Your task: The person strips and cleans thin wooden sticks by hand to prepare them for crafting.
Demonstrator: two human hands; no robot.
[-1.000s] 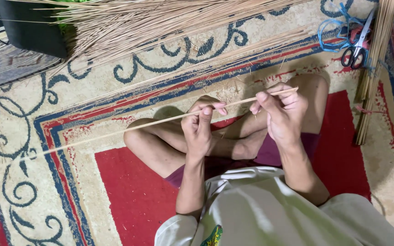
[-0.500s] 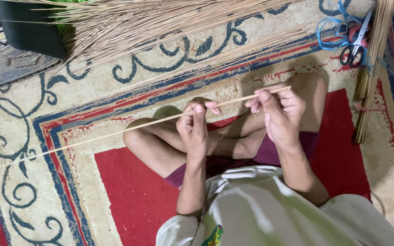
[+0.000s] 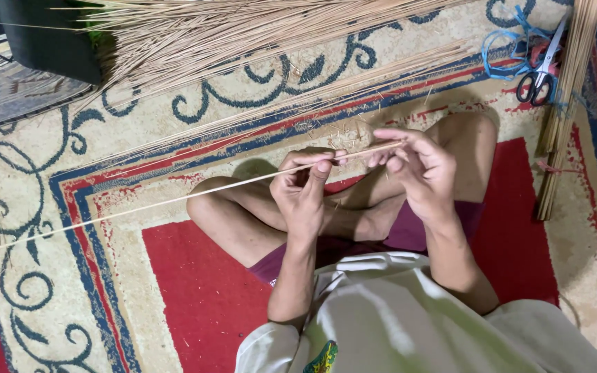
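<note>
1. Left hand point(image 3: 303, 188) raised over crossed legs, grip pinched shut on the long thin pale stick point(image 3: 174, 200), which runs off toward the left edge.
2. Right hand point(image 3: 419, 169) pinches the stick's near end, fingers curled.
3. Underneath, a patterned red, cream and blue rug point(image 3: 70, 207); black-handled scissors point(image 3: 537, 79) far right.

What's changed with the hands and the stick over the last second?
Little. The left hand and right hand still pinch the long thin stick; the right fingers have shifted slightly along its end, and the stick now lies a bit flatter. The scissors, the stick pile and the bundle stayed put.
</note>
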